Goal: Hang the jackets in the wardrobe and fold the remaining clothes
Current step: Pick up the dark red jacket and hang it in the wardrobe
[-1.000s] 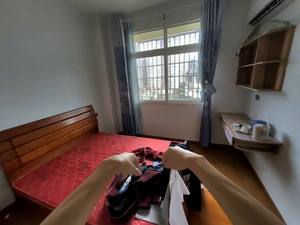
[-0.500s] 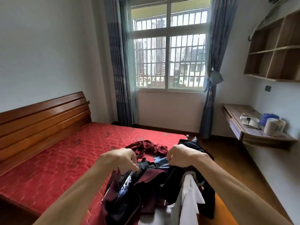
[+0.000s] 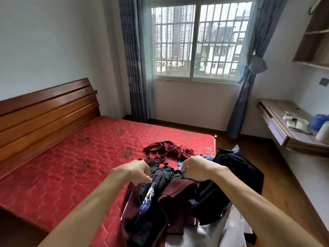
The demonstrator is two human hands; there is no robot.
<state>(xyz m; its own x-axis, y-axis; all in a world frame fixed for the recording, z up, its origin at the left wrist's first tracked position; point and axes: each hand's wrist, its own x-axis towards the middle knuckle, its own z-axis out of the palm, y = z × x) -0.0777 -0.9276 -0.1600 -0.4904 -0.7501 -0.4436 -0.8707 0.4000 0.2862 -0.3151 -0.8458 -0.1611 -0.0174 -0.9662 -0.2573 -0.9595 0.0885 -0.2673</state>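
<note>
Clothes pile (image 3: 179,207), foot corner of the red bed (image 3: 71,166). Item in hand: one dark garment (image 3: 160,186) with maroon panels, probably a jacket. My left fingers (image 3: 145,178) pinch its upper edge; my right fingers (image 3: 185,168) curl round fabric just beside, seemingly the same piece. The left hand (image 3: 133,171) and right hand (image 3: 197,168) sit near each other, I judge to lift and spread it for sorting. Beyond: maroon garment (image 3: 165,150) loose on the mattress; black garment (image 3: 236,168) draped off the corner; white cloth (image 3: 222,229) nearest me. Worktop (image 3: 284,111) well apart. Wardrobe not in view.
</note>
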